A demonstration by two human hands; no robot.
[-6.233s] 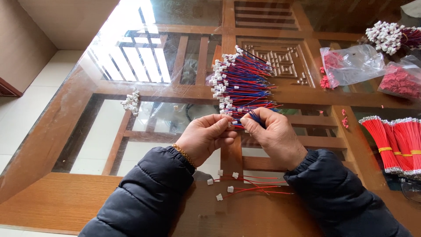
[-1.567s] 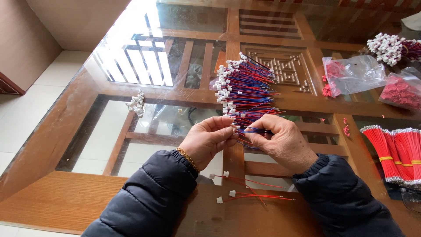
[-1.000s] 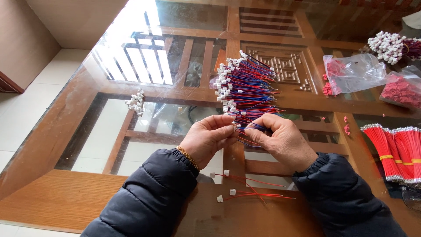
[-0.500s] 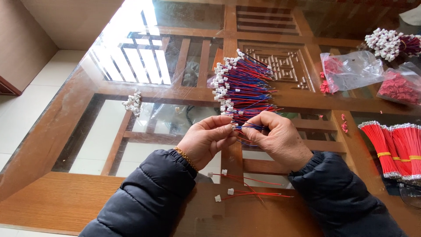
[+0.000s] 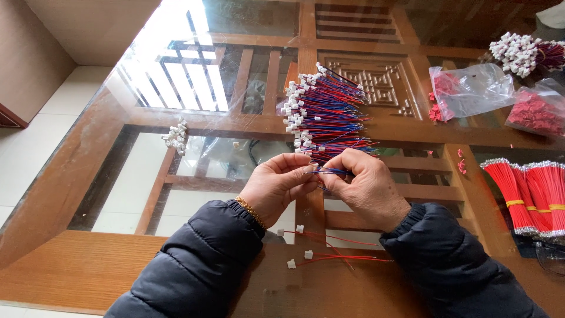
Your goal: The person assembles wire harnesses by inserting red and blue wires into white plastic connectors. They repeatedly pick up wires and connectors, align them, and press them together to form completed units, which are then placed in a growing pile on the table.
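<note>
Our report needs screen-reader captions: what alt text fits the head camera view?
Two hands, left hand and right hand, pinch a thin blue wire above a glass-topped wooden table, beside a pile of red and blue wires with white connectors.

We see two hands, the left hand (image 5: 276, 187) and the right hand (image 5: 366, 187). Two plastic bags (image 5: 477, 88) hold red bits. Two red wire bundles (image 5: 529, 197) lie on the table (image 5: 76, 277). Four loose white plugs (image 5: 300, 228) sit near us.

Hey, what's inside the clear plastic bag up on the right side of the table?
The clear plastic bag holds small red pieces, gathered along its left side. Crumpled, shiny film blurs the remaining part of the bag, so what kind of pieces they are and whether anything else lies inside cannot be told.
</note>
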